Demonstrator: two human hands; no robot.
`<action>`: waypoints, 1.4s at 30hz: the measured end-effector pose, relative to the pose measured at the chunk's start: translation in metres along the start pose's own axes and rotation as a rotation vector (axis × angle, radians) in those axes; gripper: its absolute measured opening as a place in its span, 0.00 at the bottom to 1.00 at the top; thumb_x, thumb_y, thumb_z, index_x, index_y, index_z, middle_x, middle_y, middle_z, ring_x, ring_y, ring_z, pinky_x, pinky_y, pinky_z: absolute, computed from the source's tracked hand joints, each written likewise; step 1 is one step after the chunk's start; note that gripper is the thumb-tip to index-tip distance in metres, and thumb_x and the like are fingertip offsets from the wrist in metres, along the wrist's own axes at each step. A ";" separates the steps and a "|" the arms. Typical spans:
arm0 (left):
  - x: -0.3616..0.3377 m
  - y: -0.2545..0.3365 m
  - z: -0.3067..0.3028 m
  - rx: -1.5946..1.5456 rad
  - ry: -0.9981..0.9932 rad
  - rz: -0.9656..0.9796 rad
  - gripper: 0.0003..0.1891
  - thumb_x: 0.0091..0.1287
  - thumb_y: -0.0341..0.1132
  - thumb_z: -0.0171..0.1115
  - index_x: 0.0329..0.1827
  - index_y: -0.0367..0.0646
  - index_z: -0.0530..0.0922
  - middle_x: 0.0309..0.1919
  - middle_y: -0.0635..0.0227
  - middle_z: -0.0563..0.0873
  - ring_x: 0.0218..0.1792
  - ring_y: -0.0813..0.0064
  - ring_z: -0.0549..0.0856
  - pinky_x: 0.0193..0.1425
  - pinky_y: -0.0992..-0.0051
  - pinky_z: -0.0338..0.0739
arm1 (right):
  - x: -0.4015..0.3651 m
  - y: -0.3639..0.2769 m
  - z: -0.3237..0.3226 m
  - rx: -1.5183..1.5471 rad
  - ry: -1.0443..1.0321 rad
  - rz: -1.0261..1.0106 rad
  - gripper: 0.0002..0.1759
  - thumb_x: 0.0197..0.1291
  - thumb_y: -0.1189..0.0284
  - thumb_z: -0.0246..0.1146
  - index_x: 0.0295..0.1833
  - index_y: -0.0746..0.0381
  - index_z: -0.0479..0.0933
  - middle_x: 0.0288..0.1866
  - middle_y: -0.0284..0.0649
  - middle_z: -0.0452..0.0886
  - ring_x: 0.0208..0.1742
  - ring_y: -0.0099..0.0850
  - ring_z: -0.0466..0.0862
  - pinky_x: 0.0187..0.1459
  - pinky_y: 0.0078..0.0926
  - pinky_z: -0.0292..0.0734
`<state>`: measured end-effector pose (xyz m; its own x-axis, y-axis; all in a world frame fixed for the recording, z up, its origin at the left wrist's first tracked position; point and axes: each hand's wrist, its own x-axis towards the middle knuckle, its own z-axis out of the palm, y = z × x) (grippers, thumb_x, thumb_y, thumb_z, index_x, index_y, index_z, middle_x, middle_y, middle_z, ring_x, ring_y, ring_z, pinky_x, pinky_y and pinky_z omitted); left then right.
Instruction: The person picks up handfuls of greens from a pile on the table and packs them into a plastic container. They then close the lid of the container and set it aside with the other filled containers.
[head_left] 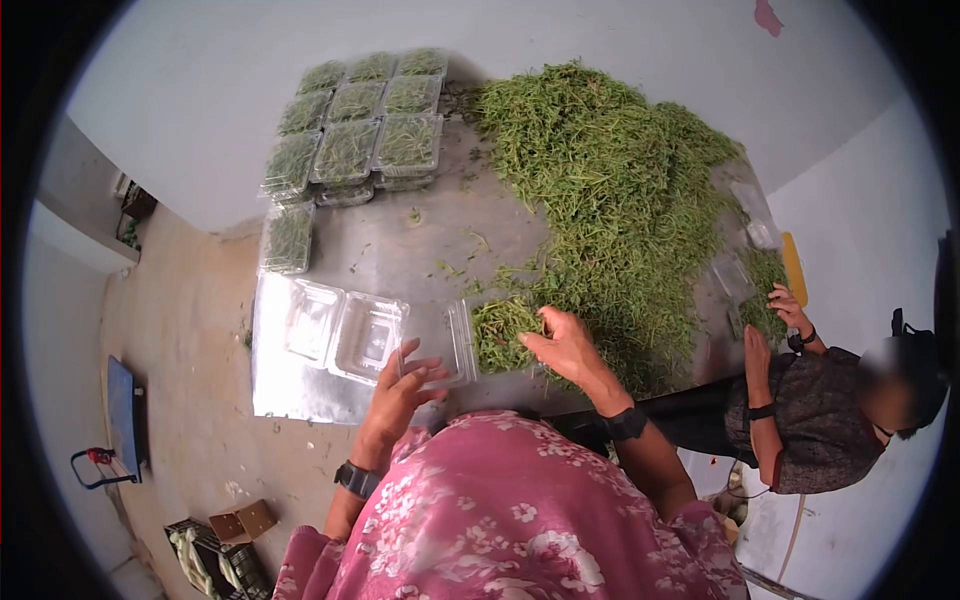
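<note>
My right hand (pixel 568 348) bends over a clear plastic clamshell filled with leafy green sprigs (pixel 497 335), its thumb and fingers closed on some of them. The clamshell's transparent lid (pixel 437 335) lies folded out to the left. Beside that lid is my left hand (pixel 402 385), fingers spread, fingertips overlapping its lower edge and holding nothing. Another opened clamshell (pixel 368 338) sits just left of it, with bare plastic inside. A large heap of the same greens (pixel 630 200) spreads over the metal table (pixel 400 240) beyond my right hand.
Stacked clamshells of greens (pixel 350 135) stand at the table's far left, with one more (pixel 288 238) nearer. At the right, a person (pixel 820 410) handles greens in a clear container (pixel 765 290). A blue trolley (pixel 123 415) and a dark crate (pixel 215 560) are on the floor.
</note>
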<state>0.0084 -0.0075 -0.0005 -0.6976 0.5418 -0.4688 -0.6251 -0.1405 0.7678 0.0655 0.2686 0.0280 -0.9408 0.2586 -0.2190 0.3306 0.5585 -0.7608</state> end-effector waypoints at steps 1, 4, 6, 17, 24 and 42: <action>0.000 0.000 0.000 -0.001 0.002 -0.003 0.28 0.71 0.29 0.49 0.73 0.39 0.53 0.58 0.47 0.73 0.57 0.58 0.78 0.53 0.64 0.81 | 0.002 0.001 0.012 0.004 -0.028 0.021 0.16 0.56 0.67 0.66 0.33 0.68 0.69 0.20 0.34 0.69 0.24 0.21 0.76 0.25 0.26 0.70; 0.000 0.001 0.000 -0.004 -0.001 -0.006 0.29 0.71 0.29 0.50 0.73 0.39 0.53 0.58 0.47 0.73 0.57 0.58 0.78 0.53 0.65 0.81 | 0.001 0.003 0.033 0.009 -0.080 0.010 0.15 0.54 0.68 0.67 0.37 0.68 0.72 0.22 0.38 0.76 0.27 0.25 0.80 0.29 0.29 0.73; -0.001 0.003 0.001 -0.004 -0.007 -0.003 0.29 0.71 0.29 0.51 0.73 0.39 0.53 0.58 0.47 0.74 0.57 0.58 0.79 0.53 0.66 0.81 | -0.001 0.003 0.036 -0.025 -0.082 -0.026 0.16 0.53 0.69 0.68 0.43 0.68 0.74 0.29 0.43 0.82 0.30 0.28 0.81 0.32 0.31 0.75; 0.003 0.003 -0.002 0.002 -0.025 -0.006 0.30 0.71 0.31 0.53 0.73 0.38 0.52 0.58 0.49 0.74 0.57 0.59 0.79 0.52 0.67 0.82 | 0.008 0.000 0.045 -0.144 -0.089 -0.215 0.11 0.52 0.75 0.64 0.37 0.66 0.69 0.32 0.47 0.78 0.36 0.44 0.82 0.35 0.38 0.75; 0.003 0.004 -0.001 0.007 -0.034 -0.008 0.30 0.71 0.32 0.53 0.73 0.38 0.52 0.58 0.49 0.74 0.57 0.59 0.78 0.53 0.67 0.81 | 0.013 0.000 0.079 -0.428 -0.046 -0.247 0.05 0.54 0.75 0.56 0.36 0.66 0.73 0.32 0.52 0.80 0.33 0.53 0.82 0.33 0.48 0.77; 0.002 0.007 0.005 0.020 -0.031 0.004 0.27 0.71 0.28 0.49 0.72 0.40 0.54 0.58 0.49 0.74 0.56 0.57 0.79 0.52 0.63 0.82 | 0.015 -0.004 0.079 -0.476 -0.133 -0.232 0.10 0.54 0.80 0.55 0.43 0.65 0.70 0.45 0.52 0.75 0.43 0.51 0.80 0.42 0.47 0.76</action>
<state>0.0040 -0.0037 0.0064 -0.6889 0.5665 -0.4522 -0.6148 -0.1263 0.7785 0.0443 0.2081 -0.0199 -0.9842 0.0011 -0.1771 0.0811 0.8920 -0.4447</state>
